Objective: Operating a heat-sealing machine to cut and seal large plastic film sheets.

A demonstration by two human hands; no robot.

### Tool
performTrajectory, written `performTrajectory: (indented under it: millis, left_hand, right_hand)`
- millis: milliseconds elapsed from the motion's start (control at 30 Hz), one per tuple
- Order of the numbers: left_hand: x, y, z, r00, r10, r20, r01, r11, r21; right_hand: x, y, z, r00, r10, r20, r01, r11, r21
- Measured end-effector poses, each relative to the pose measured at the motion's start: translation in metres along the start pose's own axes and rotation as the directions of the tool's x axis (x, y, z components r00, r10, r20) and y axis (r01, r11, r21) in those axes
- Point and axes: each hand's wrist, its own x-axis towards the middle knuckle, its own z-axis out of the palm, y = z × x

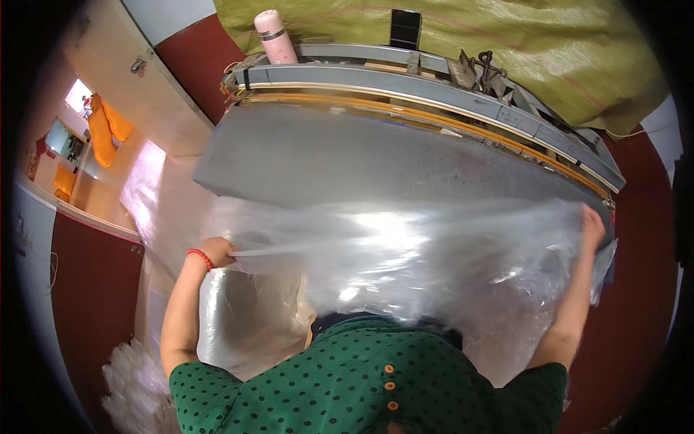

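A wide sheet of clear plastic film [390,239] stretches between my two hands, over the near edge of a grey-topped bench [347,155]. My left hand [217,252], a red bead bracelet at its wrist, is closed on the film's left side, which is gathered into folds there. At the far right my right hand [593,226] pinches the film's other corner close to the bench's right end. The lower part of the film hangs down in front of my body. Light glares off its middle, so its layers are hard to make out.
A grey metal beam [434,92] with orange strips runs along the bench's back. Behind it stand a pink bottle [276,40] and a dark phone-like slab [405,29]. More clear plastic [249,311] lies by my left side, with a bundle [137,383] on the floor. An open door [137,79] is at left.
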Motion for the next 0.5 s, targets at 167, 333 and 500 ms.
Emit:
performTrajectory:
  millis: [167,333,500]
  left_hand:
    - [0.033,-0.139,-0.008,0.964,-0.161,-0.21,0.155,0.987,-0.047]
    - [0.016,-0.11,-0.185,-0.003,-0.237,-0.971,0.31,0.923,-0.226]
    - [0.099,-0.104,-0.148,-0.089,-0.288,-0.954,-0.168,0.948,-0.27]
  right_hand:
    - [0.017,0.128,-0.22,0.91,0.144,-0.389,-0.297,0.881,-0.369]
    - [0.008,0.127,-0.245,0.876,0.183,-0.447,-0.375,0.84,-0.392]
    - [0.036,0.148,-0.19,0.89,0.275,-0.363,-0.394,0.865,-0.31]
